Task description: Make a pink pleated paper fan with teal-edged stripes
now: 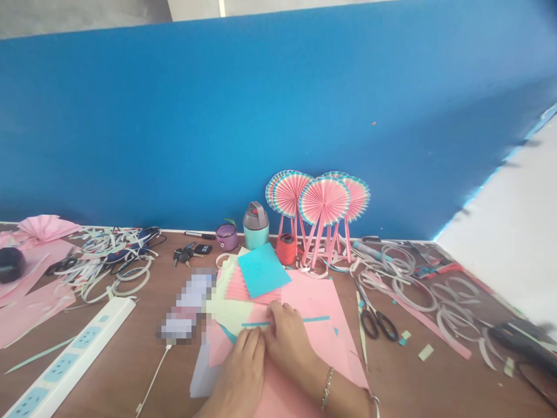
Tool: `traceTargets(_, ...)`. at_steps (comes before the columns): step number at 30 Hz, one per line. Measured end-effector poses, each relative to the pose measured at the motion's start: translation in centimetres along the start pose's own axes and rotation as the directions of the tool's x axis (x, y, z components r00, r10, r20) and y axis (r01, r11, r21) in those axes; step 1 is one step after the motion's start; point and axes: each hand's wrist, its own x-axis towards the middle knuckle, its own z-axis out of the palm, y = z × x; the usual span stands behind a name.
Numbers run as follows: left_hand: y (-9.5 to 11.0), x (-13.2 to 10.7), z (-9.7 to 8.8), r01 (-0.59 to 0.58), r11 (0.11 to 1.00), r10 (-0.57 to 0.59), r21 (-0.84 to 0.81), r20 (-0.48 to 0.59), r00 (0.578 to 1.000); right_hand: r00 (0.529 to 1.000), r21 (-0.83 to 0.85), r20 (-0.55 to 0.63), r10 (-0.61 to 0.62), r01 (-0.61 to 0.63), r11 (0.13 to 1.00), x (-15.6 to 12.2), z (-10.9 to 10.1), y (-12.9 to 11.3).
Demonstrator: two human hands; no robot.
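A narrow blue paper strip (315, 319) runs across a pink paper sheet (313, 290). The fingers of my right hand (289, 334) are curled over the strip near its middle. My left hand (246, 366) lies close beside it, fingers pressed together at the strip's lower edge. The fingertips of both hands nearly meet, and the thumbs are partly hidden. Just beyond the hands, a blue paper square (263, 270) rests on folded pink paper (235, 285). Pale green paper (224, 307) lies under these at the left.
Pink folding fans (324, 200) stand against the blue partition (217, 116), behind a red spool (286, 251) and a teal flask (256, 229). Scissors (378, 324) and curled paper strips (413, 293) lie right. A phone (189, 307) and power strip (72, 360) are left.
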Motion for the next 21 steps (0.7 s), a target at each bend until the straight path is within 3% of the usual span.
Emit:
traceTargets(7,-0.1,0.0,-0.1,0.047,0.999,-0.045,0.021,-0.100,0.994,0.993,0.086,-0.113,0.026,-0.016,0.996,0.9,-1.9,1.3)
traceTargets(10,0.0,0.7,-1.2,0.053,0.999,-0.053,-0.005,-0.002,0.999,0.990,0.095,-0.143,0.003,0.010,0.995,1.7,-3.2,1.5)
traceTargets(14,-0.1,1.4,-2.1,0.089,0.994,-0.082,-0.071,0.093,0.992,0.996,0.059,-0.085,0.020,-0.015,0.998,2.0,-3.9,1.4)
traceTargets(18,-0.7,1.2,-0.6,0.029,0.989,-0.032,-0.143,-0.013,0.999,0.998,-0.036,-0.005,0.057,-0.057,0.998,2.0,-4.4,1.1)
traceTargets(21,-1.3,0.7,1.4,-0.029,0.996,0.020,-0.081,-0.107,0.994,0.997,-0.078,0.034,0.076,-0.073,0.994,2.6,-6.8,1.4)
